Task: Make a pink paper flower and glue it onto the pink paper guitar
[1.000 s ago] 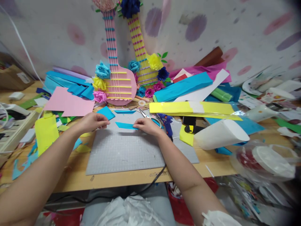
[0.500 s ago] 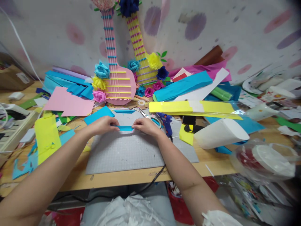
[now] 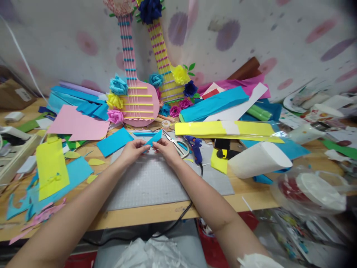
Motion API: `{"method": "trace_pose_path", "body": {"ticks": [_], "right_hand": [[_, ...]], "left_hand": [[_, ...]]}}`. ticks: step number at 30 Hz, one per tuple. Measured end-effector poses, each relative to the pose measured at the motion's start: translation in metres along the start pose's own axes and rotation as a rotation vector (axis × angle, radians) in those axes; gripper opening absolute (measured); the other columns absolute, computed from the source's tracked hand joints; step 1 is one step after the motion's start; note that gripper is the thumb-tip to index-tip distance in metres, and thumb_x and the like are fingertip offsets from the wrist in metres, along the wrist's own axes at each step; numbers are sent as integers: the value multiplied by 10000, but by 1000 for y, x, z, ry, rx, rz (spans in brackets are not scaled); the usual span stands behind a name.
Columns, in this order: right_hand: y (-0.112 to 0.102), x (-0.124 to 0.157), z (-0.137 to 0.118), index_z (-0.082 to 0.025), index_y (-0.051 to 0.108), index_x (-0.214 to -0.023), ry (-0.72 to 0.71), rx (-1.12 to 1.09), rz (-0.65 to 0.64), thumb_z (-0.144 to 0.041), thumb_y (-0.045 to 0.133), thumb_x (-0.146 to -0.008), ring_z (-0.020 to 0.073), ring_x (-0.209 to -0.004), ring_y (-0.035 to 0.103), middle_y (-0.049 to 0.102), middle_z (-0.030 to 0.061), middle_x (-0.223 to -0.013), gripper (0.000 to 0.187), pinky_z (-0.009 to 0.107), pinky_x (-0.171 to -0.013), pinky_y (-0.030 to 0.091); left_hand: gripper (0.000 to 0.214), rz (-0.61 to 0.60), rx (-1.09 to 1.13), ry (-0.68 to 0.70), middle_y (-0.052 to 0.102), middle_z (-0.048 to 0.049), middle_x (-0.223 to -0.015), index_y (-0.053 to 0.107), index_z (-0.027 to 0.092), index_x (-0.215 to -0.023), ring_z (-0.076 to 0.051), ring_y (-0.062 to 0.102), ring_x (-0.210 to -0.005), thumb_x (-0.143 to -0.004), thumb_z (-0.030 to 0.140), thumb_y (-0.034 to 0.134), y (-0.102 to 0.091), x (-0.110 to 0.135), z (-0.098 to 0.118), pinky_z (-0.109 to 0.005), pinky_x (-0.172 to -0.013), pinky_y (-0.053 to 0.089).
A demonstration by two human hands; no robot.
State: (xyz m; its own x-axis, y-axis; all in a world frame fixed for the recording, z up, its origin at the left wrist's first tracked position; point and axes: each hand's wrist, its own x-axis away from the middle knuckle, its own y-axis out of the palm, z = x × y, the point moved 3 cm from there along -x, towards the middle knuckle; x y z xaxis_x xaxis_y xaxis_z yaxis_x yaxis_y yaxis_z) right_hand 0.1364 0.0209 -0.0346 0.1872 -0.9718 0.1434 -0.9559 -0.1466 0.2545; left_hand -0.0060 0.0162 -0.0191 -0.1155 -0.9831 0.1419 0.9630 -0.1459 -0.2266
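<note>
Both my hands meet over the far edge of a grey cutting mat [image 3: 156,182]. My left hand [image 3: 133,150] and my right hand [image 3: 167,149] pinch a small blue paper strip [image 3: 153,139] between them, and the strip tilts up to the right. Fingers of both hands are closed on it. Scissors [image 3: 176,142] with blue handles lie just right of my right hand. A blue glue gun [image 3: 195,146] rests beside them, and its black cord runs off the table's front edge.
A blue paper sheet [image 3: 114,141] lies left of my hands. Two paper guitars [image 3: 139,100] with paper flowers lean on the wall behind. Coloured paper sheets, a yellow strip [image 3: 225,128], a white paper cone [image 3: 259,160] and a plastic bag [image 3: 315,190] crowd the wooden table [image 3: 167,210].
My hands have come closer together. The blue strip, held flat and stretched out before, is now shorter between my fingers and tilted upward.
</note>
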Motion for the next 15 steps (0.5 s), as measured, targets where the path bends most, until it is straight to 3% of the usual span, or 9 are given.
{"method": "trace_pose_path", "body": {"ticks": [4,8,11,15], "right_hand": [[-11,-6,2,-162,535,-633,-57,15,96,-441,700,-544,77,-549,523,578,-19,-597,336,208,-530,446],[-20,-11,2,-167,529,-629,-55,46,165,-441,687,-557,75,-550,518,602,-9,-627,325,199,-514,441],[-22,-11,2,-167,521,-628,-36,49,185,-437,680,-558,79,-557,519,603,-6,-626,320,194,-505,432],[-20,-10,2,-166,524,-628,-8,49,155,-425,681,-546,80,-556,515,593,-9,-614,314,193,-502,422]], "left_hand": [[424,37,-172,138,653,-39,-719,633,162,-795,-163,578,-665,-609,544,650,-7,-19,4,-280,-629,449],[247,176,-726,341,645,-75,-913,611,197,-874,-221,574,-880,-735,396,564,-23,-51,15,-331,-772,428],[255,112,-1020,413,603,-112,-1004,584,182,-936,-272,520,-1006,-728,329,576,-20,-70,15,-368,-832,402],[173,17,-1175,437,574,-115,-1014,589,188,-871,-270,505,-1013,-753,305,541,-11,-81,12,-363,-833,403]]}}
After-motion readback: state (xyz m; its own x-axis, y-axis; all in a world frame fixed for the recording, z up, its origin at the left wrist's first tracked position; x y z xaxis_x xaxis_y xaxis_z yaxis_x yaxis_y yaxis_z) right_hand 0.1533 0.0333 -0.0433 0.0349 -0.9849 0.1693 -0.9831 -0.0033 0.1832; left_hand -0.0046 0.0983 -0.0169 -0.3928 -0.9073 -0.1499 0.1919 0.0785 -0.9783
